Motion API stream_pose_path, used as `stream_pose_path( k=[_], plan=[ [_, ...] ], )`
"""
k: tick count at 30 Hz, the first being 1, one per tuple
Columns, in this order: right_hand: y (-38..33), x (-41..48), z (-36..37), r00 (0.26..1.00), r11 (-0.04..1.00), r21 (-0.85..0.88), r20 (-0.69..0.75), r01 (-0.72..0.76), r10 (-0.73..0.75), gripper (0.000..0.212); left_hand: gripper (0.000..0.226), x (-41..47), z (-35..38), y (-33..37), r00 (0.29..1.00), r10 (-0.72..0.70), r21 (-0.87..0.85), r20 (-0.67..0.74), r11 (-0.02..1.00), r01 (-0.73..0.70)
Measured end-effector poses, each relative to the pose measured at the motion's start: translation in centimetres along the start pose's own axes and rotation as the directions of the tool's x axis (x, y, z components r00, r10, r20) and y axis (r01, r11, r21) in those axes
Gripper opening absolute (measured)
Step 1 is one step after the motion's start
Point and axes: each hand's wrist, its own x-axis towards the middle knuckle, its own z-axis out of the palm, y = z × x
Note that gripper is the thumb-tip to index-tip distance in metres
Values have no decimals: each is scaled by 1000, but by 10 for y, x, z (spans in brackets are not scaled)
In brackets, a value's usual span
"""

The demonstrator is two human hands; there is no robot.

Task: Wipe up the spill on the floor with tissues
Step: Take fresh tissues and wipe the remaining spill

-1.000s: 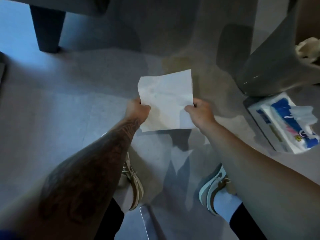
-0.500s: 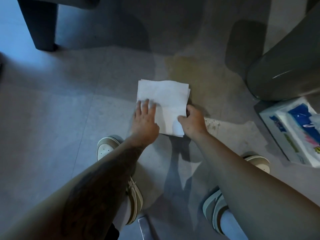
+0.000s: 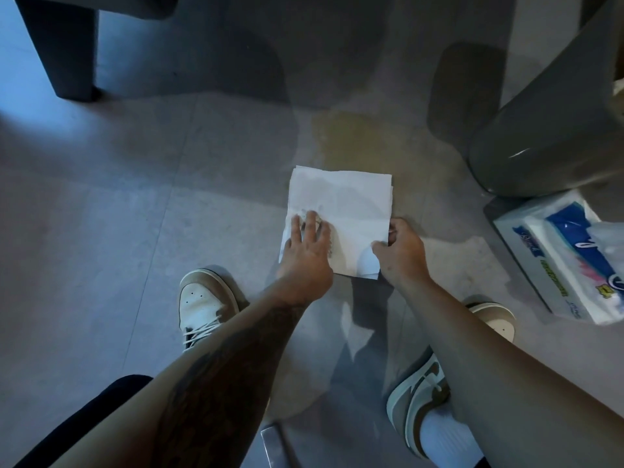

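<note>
The tissue (image 3: 341, 221) lies flat on the floor (image 3: 101, 214), at the near edge of the yellowish spill (image 3: 354, 136). The left hand (image 3: 305, 256) rests palm-down on its near-left part, fingers spread and unclenched; damp grey marks show in the paper just beyond the fingertips. The right hand (image 3: 400, 251) pinches the tissue's near-right edge between thumb and fingers; how much paper it holds is hidden behind the knuckles.

The spill's outline is faint, and whether it runs under the tissue cannot be told. A tissue pack (image 3: 557, 261) lies at the right, cut off by the frame edge, just beside a grey bin (image 3: 553, 136) that is also cut off. A dark furniture leg (image 3: 60, 49) stands far left. Two shoes (image 3: 202, 305) show under the forearms, the right one partly hidden.

A second ago both hands held the tissue up in the air by its sides. Half a second ago it was already down; since then the left hand has slid a little nearer and wet marks have appeared.
</note>
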Motion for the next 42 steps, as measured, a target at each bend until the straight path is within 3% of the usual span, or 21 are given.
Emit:
stream_pose_path(
  k=[3, 5, 8, 11, 13, 16, 23, 31, 35, 39, 42],
  plan=[
    [7, 0, -6, 998, 999, 36, -43, -33, 34, 44, 84, 0, 0, 1, 998, 59, -7, 8, 998, -59],
    [10, -2, -4, 994, 999, -37, -111, -10, 6, 53, 83, 0, -3, -3, 994, 105, 30, -26, 994, -104],
    [5, -5, 2, 945, 910, -360, -169, 207, -281, 66, 85, 7, -11, -11, 989, 132, 119, -72, 985, -123],
    [-13, -5, 14, 908, 748, -541, 72, 384, -413, 72, 88, 22, -22, -17, 989, 134, 227, -65, 967, -117],
    [-21, 0, 23, 897, 651, -622, 235, 435, -375, 78, 89, 30, -27, -18, 991, 137, 319, -6, 939, -128],
    [-23, 10, 32, 890, 553, -697, 352, 456, -290, 80, 89, 34, -29, -18, 988, 126, 368, 92, 918, -151],
    [-16, 5, 27, 881, 513, -720, 424, 467, -207, 86, 79, 21, -22, -12, 991, 106, 444, 79, 886, -130],
    [-6, -5, 24, 859, 506, -695, 412, 512, -303, 77, 76, 7, -13, -8, 993, 121, 445, -9, 889, -105],
    [-2, -10, 21, 853, 522, -675, 396, 522, -341, 63, 59, -1, -9, -12, 977, 194, 393, -86, 908, -146],
    [11, -7, 16, 811, 444, -684, 429, 579, -397, 71, 56, -6, -2, -18, 971, 195, 313, -141, 939, -143],
    [17, -4, 11, 799, 402, -701, 433, 589, -417, 60, 61, -8, 2, -21, 970, 180, 283, -162, 950, -129]
  ],
)
